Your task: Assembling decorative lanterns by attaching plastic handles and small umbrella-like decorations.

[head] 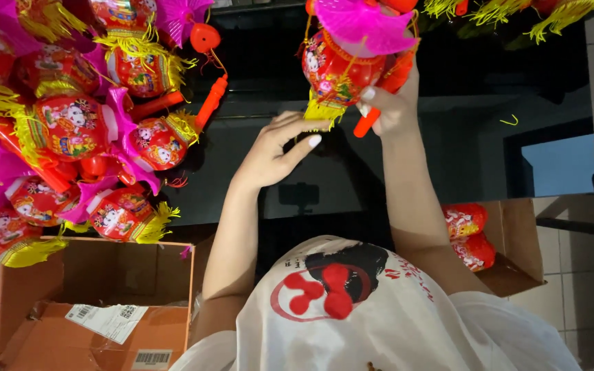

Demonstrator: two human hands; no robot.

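While the right hand (pixel 394 103) grips the lantern (pixel 338 69) by its stiff orange handle (pixel 379 103), the left hand's (pixel 273 151) fingers (pixel 297 127), loosely open, touch the flimsy yellow fringe (pixel 321 111); it looks light and crushable.

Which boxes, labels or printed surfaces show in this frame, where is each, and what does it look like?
Cardboard box: lower left, brown, open, flaps up.
White label: on that box's flap, rectangular, with dark print and barcodes.
Small barcode sticker: at the same box's bottom edge, white.
Second cardboard box: right of centre, brown, open, with red lanterns inside.
Shirt print: bottom centre, red and black on white.
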